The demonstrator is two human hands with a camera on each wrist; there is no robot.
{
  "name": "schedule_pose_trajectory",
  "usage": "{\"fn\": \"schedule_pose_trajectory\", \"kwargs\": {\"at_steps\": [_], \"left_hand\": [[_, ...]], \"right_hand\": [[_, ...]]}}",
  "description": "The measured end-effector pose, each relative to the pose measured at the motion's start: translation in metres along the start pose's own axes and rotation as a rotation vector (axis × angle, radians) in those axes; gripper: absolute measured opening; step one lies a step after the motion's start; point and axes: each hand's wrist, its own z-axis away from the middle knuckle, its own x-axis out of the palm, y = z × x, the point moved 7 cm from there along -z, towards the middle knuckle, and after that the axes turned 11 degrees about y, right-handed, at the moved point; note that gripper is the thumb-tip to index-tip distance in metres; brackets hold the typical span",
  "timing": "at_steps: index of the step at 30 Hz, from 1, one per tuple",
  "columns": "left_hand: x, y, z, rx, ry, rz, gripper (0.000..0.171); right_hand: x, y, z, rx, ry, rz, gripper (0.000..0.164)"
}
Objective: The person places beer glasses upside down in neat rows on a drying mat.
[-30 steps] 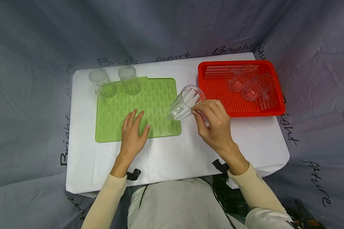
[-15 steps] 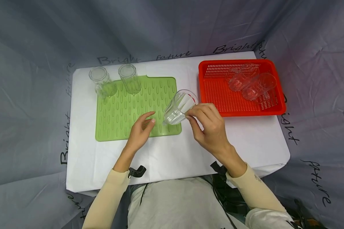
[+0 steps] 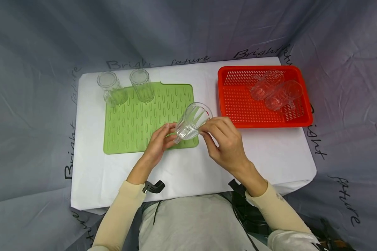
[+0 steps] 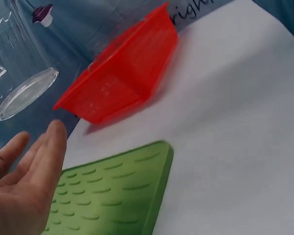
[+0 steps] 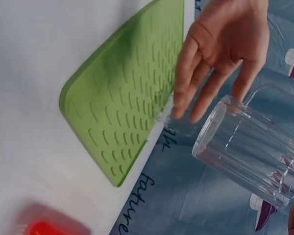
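My right hand (image 3: pixel 224 143) pinches the rim of a clear glass mug (image 3: pixel 191 122) between thumb and fingers. The mug hangs tilted over the right part of a green ridged mat (image 3: pixel 130 134), its thick base toward the left. My left hand (image 3: pixel 159 142) is held out beside that base, fingers extended. In the right wrist view the left hand (image 5: pixel 225 54) has straight fingers right at the mug's base and handle (image 5: pixel 272 88). The left wrist view shows the base of the mug (image 4: pixel 29 93) above my fingertips (image 4: pixel 56 134).
Two glass mugs (image 3: pixel 141 85) stand upside down at the mat's back left. A red perforated basket (image 3: pixel 235 124) at the right holds two more glass mugs (image 3: pixel 282 96), lying on their sides. All rest on a white-covered table (image 3: pixel 188 174), with grey cloth behind.
The right hand has carried the mug left and slightly toward the body. The left hand has lifted from above the mat, turned, and moved right up to the mug's base.
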Motion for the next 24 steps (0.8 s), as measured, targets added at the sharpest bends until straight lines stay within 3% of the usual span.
{"fn": "schedule_pose_trajectory", "kwargs": {"at_steps": [6,10,16,24], "left_hand": [[0.014,-0.006,-0.001,-0.121,-0.092,0.243,0.045],[0.023,-0.009,-0.001,-0.189,-0.149,0.355,0.047],[0.032,-0.012,-0.002,-0.231,-0.208,0.438,0.063],[0.034,-0.015,-0.004,-0.252,-0.213,0.516,0.064]], "right_hand": [[0.002,-0.004,-0.001,-0.026,-0.008,0.007,0.004],[0.004,-0.006,-0.001,-0.033,-0.015,0.005,0.004],[0.005,-0.010,-0.001,-0.039,-0.015,-0.004,0.006],[0.005,-0.012,0.001,-0.060,-0.014,-0.013,0.006]]}}
